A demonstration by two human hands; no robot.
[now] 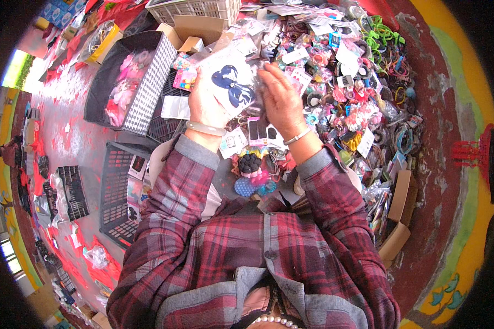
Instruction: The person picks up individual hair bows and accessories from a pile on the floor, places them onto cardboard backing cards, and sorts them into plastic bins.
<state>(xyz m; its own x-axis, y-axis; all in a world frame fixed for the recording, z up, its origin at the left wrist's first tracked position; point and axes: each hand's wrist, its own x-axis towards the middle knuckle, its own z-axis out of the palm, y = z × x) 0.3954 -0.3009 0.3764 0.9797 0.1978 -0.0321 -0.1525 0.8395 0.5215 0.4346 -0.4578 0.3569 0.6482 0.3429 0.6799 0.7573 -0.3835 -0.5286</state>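
A white card with a shiny dark blue hair bow (233,85), apparently in clear plastic wrap, is held up in front of me. My left hand (204,104) is closed on the card's left side, thumb along its edge. At the right edge, my right hand (282,101) has its fingers bent together against the crinkled clear wrap; its fingertips are partly hidden. Below the card lie a black-and-white packet (257,131), a white card with a printed outline (234,142) and a dark braided hair tie (250,163).
A large heap of hair accessories (335,82) spreads ahead and right, with green hair bands (384,35) at its edge. To the left stand a houndstooth fabric bin (151,82) with pink items and a dark plastic crate (112,186). An open cardboard box (403,200) sits at right.
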